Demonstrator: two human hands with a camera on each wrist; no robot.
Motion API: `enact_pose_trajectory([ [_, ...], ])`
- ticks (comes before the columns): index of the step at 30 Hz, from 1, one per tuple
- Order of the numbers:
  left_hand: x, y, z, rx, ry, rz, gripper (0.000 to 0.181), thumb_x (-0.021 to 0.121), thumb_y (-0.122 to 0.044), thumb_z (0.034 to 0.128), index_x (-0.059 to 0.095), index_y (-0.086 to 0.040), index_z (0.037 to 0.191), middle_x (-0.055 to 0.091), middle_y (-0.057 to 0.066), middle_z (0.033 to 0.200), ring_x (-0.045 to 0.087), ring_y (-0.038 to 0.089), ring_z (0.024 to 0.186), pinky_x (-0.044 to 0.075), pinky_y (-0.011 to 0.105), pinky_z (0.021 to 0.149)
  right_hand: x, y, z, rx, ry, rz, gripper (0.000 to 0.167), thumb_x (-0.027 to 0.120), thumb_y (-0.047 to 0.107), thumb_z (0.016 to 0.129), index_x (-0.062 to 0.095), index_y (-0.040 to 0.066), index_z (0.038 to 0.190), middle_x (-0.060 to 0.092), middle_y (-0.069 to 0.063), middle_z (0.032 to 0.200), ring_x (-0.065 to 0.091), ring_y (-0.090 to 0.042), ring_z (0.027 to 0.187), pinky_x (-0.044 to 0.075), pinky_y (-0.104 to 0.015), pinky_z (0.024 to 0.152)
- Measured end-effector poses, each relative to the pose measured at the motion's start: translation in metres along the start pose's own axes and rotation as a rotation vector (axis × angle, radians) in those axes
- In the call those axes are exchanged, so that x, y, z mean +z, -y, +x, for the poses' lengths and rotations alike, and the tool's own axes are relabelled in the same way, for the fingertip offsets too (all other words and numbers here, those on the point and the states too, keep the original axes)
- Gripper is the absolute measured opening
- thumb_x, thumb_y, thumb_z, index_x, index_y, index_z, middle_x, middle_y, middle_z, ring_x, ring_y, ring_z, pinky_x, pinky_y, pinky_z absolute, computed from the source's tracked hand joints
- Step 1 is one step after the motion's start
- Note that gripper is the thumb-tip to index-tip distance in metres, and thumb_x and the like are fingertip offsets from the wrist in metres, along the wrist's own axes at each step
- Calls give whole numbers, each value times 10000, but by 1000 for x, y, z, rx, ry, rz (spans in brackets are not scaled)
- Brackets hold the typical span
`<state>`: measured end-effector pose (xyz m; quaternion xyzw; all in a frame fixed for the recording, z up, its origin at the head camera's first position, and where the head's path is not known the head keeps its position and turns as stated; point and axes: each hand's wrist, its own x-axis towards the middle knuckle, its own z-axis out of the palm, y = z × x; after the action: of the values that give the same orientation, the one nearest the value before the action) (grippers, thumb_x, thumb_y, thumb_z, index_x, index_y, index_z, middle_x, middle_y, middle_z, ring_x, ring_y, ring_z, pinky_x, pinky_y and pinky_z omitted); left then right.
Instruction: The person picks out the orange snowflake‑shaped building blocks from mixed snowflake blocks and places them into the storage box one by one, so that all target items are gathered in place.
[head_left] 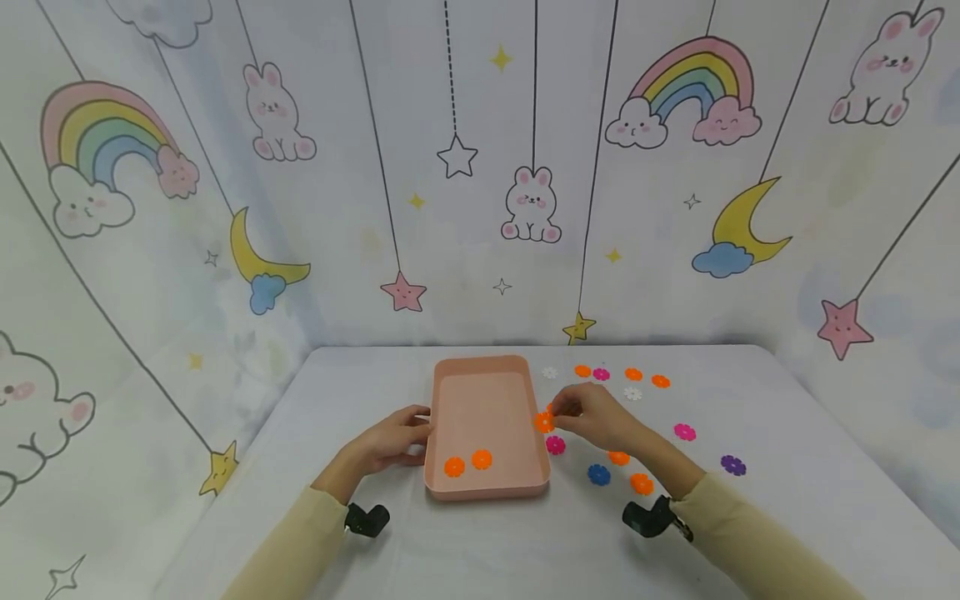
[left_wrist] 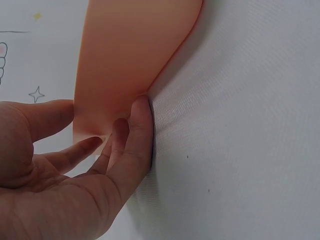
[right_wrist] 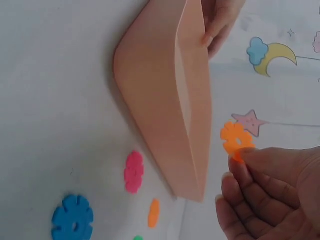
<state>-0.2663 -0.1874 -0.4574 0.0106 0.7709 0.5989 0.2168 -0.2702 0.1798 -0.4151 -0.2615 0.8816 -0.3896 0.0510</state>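
A shallow pink tray [head_left: 483, 408] rests on the white table. Inside it, near the front, lie two flower-shaped orange discs, one orange disc [head_left: 454, 467] to the left of another orange disc [head_left: 482, 459]. My left hand [head_left: 393, 437] touches the tray's left side; in the left wrist view the fingers [left_wrist: 142, 120] lie against the outer wall and the thumb meets the rim. Between thumb and fingertips, my right hand [head_left: 600, 417] pinches an orange flower disc [right_wrist: 234, 137] by the tray's right rim. A pink disc [head_left: 555, 445] lies on the table beside the tray.
More flower discs lie right of the tray: a blue disc [head_left: 598, 474], an orange disc [head_left: 642, 483] near the right forearm, a purple disc [head_left: 733, 465], a pink disc [head_left: 685, 432] and a white disc [head_left: 632, 393]. A patterned curtain [head_left: 480, 208] stands behind the table.
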Motion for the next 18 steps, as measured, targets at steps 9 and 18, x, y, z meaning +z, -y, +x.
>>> enact_pose_trajectory([
  [9, 0, 2, 1, 8, 30, -2, 487, 505, -144, 1080, 371, 18, 1520, 489, 247, 1439, 609, 328, 1171, 593, 445, 905, 34, 18, 18, -1, -5, 12, 43, 741, 70, 925, 706, 47, 935, 673, 18, 847, 615, -141, 772, 563, -230, 706],
  [18, -1, 1, 2, 4, 16, -5, 485, 508, -156, 1082, 380, 1, 1522, 501, 231, 1424, 611, 326, 1169, 589, 452, 916, 73, 31, 38, 79, -100, 37, 48, 736, 2, 892, 713, 44, 896, 663, 6, 820, 597, -131, 752, 547, -244, 701],
])
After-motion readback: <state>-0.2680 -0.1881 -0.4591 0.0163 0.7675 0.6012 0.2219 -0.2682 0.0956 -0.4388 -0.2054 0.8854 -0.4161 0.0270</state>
